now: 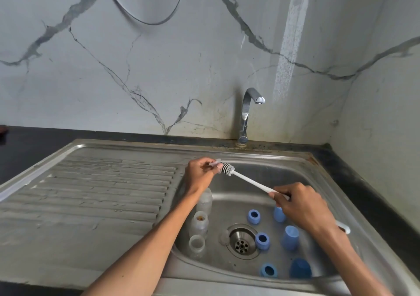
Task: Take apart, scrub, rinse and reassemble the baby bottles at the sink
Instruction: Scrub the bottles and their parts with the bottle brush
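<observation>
My left hand (201, 173) pinches a small clear teat (215, 162) above the sink basin's left edge. My right hand (300, 206) grips the white handle of a bottle brush (246, 179), whose striped bristle head touches the teat. Three clear bottle bodies (199, 224) stand in a row along the basin's left wall, partly behind my left forearm. Three blue screw rings (262, 240) and three blue caps (289, 237) lie scattered on the basin floor around the drain (242, 242).
The steel sink (295, 166) has a ribbed drainboard (102, 193) on its left. A chrome tap (246, 113) stands behind the basin with no water running. A dark counter (368, 182) borders the sink, with marble-patterned walls behind and to the right.
</observation>
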Demonstrator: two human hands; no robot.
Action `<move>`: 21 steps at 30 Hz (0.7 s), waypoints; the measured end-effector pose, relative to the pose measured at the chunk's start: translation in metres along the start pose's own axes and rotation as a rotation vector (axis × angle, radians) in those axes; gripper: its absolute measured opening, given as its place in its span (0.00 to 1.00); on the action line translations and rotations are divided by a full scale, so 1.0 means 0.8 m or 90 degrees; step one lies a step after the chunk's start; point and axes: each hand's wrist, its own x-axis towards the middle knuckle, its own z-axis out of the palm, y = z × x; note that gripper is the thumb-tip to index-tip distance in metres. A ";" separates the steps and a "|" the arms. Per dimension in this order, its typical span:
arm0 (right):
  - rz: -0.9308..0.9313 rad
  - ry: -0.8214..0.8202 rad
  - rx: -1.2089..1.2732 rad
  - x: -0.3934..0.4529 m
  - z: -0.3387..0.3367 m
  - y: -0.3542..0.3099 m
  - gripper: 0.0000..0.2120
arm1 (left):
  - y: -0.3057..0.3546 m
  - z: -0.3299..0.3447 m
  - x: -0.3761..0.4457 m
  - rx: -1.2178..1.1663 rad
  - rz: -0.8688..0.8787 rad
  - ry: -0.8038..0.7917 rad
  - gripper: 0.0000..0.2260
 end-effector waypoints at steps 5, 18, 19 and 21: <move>-0.010 0.034 -0.006 -0.005 -0.002 -0.009 0.13 | -0.004 0.007 0.003 0.123 0.064 0.042 0.03; -0.005 0.048 0.024 -0.007 0.001 -0.015 0.14 | 0.003 0.003 -0.002 -0.109 -0.101 -0.048 0.09; 0.001 0.051 0.030 -0.007 0.001 -0.013 0.14 | 0.001 0.006 -0.002 -0.098 -0.095 -0.069 0.07; 0.008 0.051 0.042 -0.005 0.002 -0.009 0.14 | 0.000 0.009 0.000 -0.071 -0.091 -0.034 0.04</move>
